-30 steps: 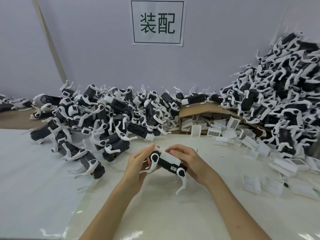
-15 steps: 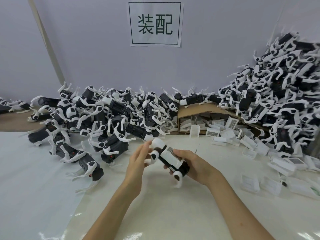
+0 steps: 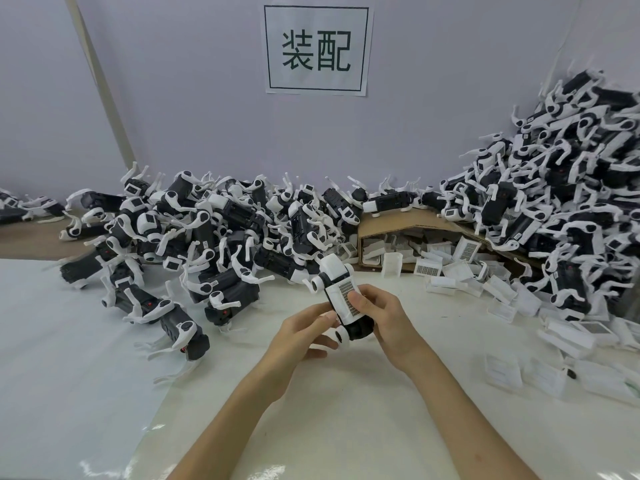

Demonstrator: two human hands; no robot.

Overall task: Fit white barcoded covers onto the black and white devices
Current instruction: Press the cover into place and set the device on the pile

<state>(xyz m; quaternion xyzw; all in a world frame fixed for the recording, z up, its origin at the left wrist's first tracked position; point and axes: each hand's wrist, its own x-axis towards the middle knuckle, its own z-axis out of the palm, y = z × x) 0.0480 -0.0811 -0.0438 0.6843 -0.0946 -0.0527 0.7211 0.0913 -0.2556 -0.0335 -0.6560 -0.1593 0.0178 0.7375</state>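
The device (image 3: 333, 271) is held just above the white table sheet (image 3: 311, 417), in front of the cardboard box (image 3: 388, 226) and slightly left of its open mouth. Its long axis runs away from the person. The rounded white head end tilts up toward the box and the black tail end points back toward the wrists. A smooth white cover (image 3: 336, 299) lies along its upper face, with a dense printed code patch (image 3: 347, 289) near its right edge. Round white leg joints show at both ends on its left side.

The right hand (image 3: 388, 320) wraps the body from the right, its thumb (image 3: 358, 303) pressed on the code patch. The left hand (image 3: 301, 336) touches the lower left flank with lightly bent fingertips; how firmly it grips I cannot tell.

Loose covers (image 3: 429, 269), thin boxy white shells, spill out of the box's mouth and to its right. Left of the box lies a tangled pile of devices (image 3: 207, 237), matte ribbed black bodies with curved glossy white legs. A taller heap (image 3: 571, 202) rises on the box's right and over its top flap. Above the box, a paper sign (image 3: 317, 50) with two black characters hangs on the pale wall (image 3: 173, 98).
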